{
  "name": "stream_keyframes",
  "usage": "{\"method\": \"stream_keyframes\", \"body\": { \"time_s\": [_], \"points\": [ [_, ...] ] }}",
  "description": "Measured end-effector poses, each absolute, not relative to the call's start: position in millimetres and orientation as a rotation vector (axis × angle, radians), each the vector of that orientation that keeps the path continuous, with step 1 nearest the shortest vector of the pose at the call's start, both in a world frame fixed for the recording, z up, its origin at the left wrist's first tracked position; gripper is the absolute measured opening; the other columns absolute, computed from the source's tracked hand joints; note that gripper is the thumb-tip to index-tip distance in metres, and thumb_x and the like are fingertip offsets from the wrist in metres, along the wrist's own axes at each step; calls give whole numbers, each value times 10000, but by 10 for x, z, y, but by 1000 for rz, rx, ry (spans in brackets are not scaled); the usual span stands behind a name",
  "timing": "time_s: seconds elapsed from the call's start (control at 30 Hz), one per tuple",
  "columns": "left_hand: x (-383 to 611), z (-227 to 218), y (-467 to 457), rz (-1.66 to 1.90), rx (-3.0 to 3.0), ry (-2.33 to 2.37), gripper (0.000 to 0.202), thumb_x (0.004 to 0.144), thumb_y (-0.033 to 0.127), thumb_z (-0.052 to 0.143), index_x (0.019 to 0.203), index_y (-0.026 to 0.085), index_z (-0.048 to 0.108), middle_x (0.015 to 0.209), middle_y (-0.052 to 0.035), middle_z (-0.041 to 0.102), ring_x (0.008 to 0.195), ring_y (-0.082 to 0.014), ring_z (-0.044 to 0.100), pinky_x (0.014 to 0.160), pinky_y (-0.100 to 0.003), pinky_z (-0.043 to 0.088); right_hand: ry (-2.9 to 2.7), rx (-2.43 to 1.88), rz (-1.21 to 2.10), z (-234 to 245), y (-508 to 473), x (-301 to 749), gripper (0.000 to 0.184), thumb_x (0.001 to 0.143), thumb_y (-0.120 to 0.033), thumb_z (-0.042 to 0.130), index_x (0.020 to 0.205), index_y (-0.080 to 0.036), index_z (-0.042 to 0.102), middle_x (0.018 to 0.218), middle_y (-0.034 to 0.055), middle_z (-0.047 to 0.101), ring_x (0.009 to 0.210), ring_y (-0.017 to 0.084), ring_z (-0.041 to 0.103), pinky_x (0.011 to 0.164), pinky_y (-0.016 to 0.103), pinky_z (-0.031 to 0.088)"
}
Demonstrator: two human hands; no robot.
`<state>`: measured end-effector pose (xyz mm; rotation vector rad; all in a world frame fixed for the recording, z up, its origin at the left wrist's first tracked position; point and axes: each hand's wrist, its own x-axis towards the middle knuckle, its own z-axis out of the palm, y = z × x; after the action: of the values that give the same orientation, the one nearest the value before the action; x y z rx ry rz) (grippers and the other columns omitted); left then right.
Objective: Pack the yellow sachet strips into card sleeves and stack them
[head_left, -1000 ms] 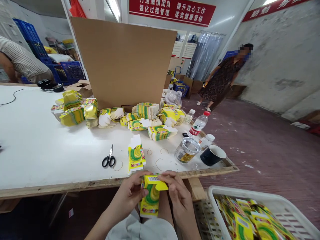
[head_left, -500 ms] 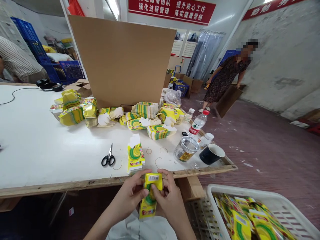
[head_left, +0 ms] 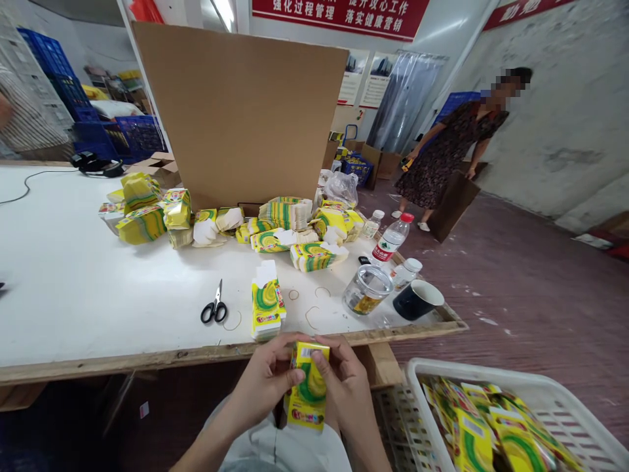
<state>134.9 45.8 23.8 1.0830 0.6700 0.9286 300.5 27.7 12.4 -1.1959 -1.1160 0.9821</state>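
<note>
Both my hands hold one small yellow and green carton just below the table's front edge. My left hand grips its left side, thumb on the front. My right hand wraps its right side, with a fingertip pressing near the top flap by the barcode. A stack of flat cartons of the same print stands on the white table right above my hands.
Scissors and loose rubber bands lie near the stack. Piles of flat cartons, a jar, a dark cup and bottles crowd the right. A white basket holds folded cartons. A big cardboard sheet stands behind. A person walks at right.
The carton's open top flap has been folded down shut. My hands have closed in around the carton. The person at the right has walked further right, carrying a brown board.
</note>
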Motion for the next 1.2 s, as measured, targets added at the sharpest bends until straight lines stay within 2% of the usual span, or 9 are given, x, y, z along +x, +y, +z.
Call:
{"method": "stream_keyframes", "body": {
  "time_s": [0.13, 0.3, 0.4, 0.5, 0.63, 0.8, 1.0, 1.1, 1.2],
  "points": [
    [1507, 170, 401, 1012, 1134, 654, 389, 776, 277, 773, 1151, 200, 704, 1108, -99, 766, 1019, -262, 707, 863, -318, 545, -1077, -1187, 1001, 103, 224, 3040, 232, 750, -389, 789, 893, -207, 761, 890, 82, 766, 836, 247, 713, 752, 337, 565],
    [1454, 80, 446, 1034, 1378, 801, 473, 887, 276, 638, 1353, 229, 572, 1276, -143, 697, 1151, -294, 674, 979, -422, 544, -879, -1262, 699, 143, 106, 3203, 244, 776, -388, 779, 949, -221, 733, 937, 59, 748, 855, 232, 698, 753, 342, 558],
    [1255, -36, 627, 1146, 1780, 1192, 583, 875, 234, 641, 1435, 244, 480, 1471, -134, 547, 1404, -312, 446, 1173, -541, 332, -435, -1086, 285, 146, 76, 3465, 190, 804, -400, 759, 900, -257, 680, 1001, 15, 717, 923, 201, 674, 843, 357, 533],
    [1077, -200, 807, 1065, 2066, 1454, 594, 862, 173, 630, 1434, 207, 475, 1503, -148, 503, 1430, -324, 403, 1186, -648, 220, -220, -948, 440, 23, 87, 3608, 261, 786, -495, 733, 821, -246, 664, 952, 42, 727, 917, 224, 684, 849, 403, 531],
    [1020, -323, 868, 1026, 2275, 1476, 326, 939, 163, 521, 1231, 215, 657, 1328, -104, 677, 1270, -263, 604, 1156, -595, 354, -289, -1158, 879, -205, 157, 3289, 362, 650, -440, 851, 885, -195, 726, 801, 42, 740, 679, 189, 658, 639, 321, 528],
    [1070, -251, 750, 1274, 2319, 1289, 308, 967, 127, 463, 1147, 207, 699, 1159, -82, 770, 1121, -209, 706, 1020, -413, 555, -480, -1219, 1197, -215, 423, 2696, 451, 612, -533, 858, 841, -158, 756, 717, 29, 725, 530, 112, 524, 456, 211, 394],
    [1140, -175, 540, 1388, 2153, 979, 319, 922, 105, 560, 1170, 243, 705, 1252, -83, 727, 1227, -213, 640, 1081, -358, 499, -489, -1155, 1250, -135, 599, 2614, 534, 509, -485, 924, 900, -181, 725, 698, -9, 714, 493, 90, 505, 440, 192, 367],
    [1181, -117, 497, 1447, 1680, 1046, 372, 914, 214, 616, 1283, 251, 648, 1414, -110, 609, 1343, -261, 532, 1128, -405, 441, -454, -1147, 1241, -108, 514, 2671, 574, 504, -460, 940, 945, -192, 690, 747, -2, 740, 527, 88, 544, 469, 174, 387],
    [1231, -45, 523, 1379, 1103, 951, 468, 857, 403, 700, 1292, 239, 646, 1368, -125, 647, 1314, -302, 558, 1109, -438, 453, -438, -1120, 1327, -65, 396, 2673, 563, 525, -444, 943, 952, -193, 676, 778, 15, 751, 609, 123, 620, 529, 188, 447]
  ]
}}
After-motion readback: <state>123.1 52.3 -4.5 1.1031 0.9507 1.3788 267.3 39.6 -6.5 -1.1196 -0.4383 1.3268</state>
